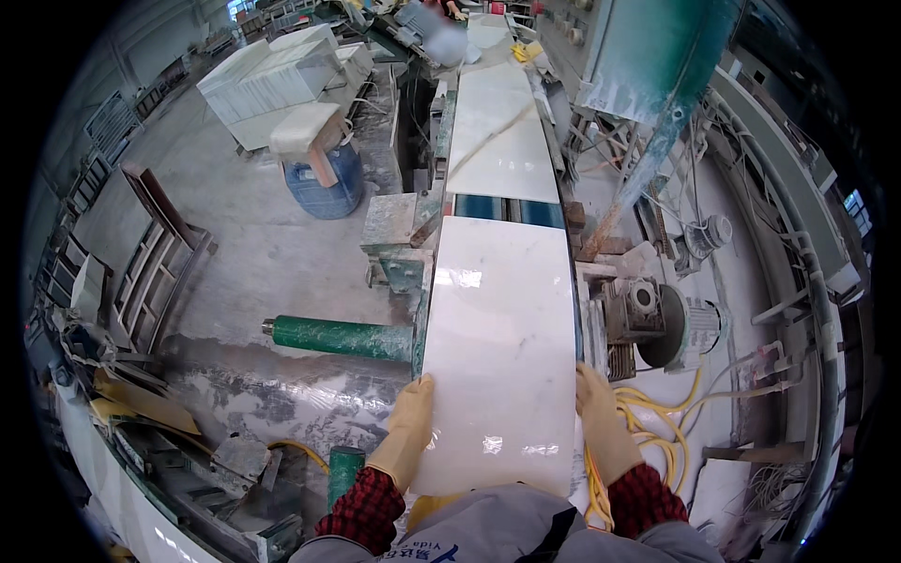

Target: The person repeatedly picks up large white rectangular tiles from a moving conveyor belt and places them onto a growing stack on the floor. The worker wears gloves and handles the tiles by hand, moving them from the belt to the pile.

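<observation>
A long white polished stone slab point(502, 357) lies lengthwise in front of me on a narrow conveyor, its near end close to my body. My left hand point(406, 427), in a pale yellow glove, grips the slab's left edge. On the opposite edge is my right hand point(601, 422), gloved alike and closed at about the same distance from me. The fingers of both hands are partly hidden by the slab's sides. Farther along the line lies a second white slab point(499, 131) with a brown diagonal vein. Blue rollers point(481, 207) show in the gap between the slabs.
A green roller point(343, 336) juts out to the left. An electric motor point(690, 324) and coiled yellow hoses point(652, 427) sit at right. Beyond at left are a blue drum point(324, 186) and stacked stone blocks point(277, 80). Another person's hand point(454, 9) shows at the far end.
</observation>
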Motion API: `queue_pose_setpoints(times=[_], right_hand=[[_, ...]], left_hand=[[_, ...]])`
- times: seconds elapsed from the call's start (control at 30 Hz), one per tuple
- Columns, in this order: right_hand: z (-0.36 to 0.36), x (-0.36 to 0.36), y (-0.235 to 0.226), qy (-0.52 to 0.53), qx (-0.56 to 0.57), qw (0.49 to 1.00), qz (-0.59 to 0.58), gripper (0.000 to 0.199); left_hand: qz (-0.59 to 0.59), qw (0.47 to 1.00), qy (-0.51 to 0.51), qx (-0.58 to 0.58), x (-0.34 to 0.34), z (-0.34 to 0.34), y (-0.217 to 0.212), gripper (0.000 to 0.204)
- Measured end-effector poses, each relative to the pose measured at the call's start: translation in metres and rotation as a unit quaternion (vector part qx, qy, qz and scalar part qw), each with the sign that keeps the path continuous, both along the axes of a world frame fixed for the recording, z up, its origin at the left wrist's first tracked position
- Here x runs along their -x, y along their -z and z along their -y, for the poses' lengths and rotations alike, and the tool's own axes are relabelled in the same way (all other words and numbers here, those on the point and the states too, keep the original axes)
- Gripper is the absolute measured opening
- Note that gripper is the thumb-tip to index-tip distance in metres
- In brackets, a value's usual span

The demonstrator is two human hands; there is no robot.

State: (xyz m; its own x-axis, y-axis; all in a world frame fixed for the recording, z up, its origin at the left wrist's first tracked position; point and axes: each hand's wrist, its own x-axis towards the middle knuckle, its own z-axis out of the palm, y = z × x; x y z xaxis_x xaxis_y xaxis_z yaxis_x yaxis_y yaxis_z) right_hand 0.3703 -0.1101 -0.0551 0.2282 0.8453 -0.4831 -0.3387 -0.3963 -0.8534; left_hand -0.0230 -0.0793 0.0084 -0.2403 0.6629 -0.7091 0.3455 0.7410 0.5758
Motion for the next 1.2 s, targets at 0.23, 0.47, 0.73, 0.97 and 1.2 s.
queue_pose_setpoints(times=[0.23, 0.47, 0.73, 0.97, 1.2], right_hand=[[0.083, 0.040, -0.015, -0.114, 0.062, 0.983, 0.131, 0.079], [0.030, 0.053, -0.043, -0.055, 0.249, 0.956, 0.142, 0.092], [0.012, 0.051, -0.038, -0.037, 0.216, 0.971, 0.092, 0.086], [0.009, 0.038, -0.021, -0.047, 0.203, 0.977, 0.049, 0.079], [-0.006, 0.041, -0.035, -0.020, 0.239, 0.971, 0.000, 0.073]], left_hand=[[-0.102, 0.994, 0.049, -0.007, -0.007, -0.044, 0.013, 0.074], [-0.289, 0.843, 0.443, -0.093, 0.013, -0.079, 0.025, 0.030], [-0.290, 0.831, 0.468, -0.072, 0.010, -0.109, 0.019, 0.033], [-0.247, 0.931, 0.268, -0.031, 0.011, -0.119, -0.012, 0.060], [-0.246, 0.815, 0.245, -0.464, 0.006, -0.129, -0.008, 0.042]])
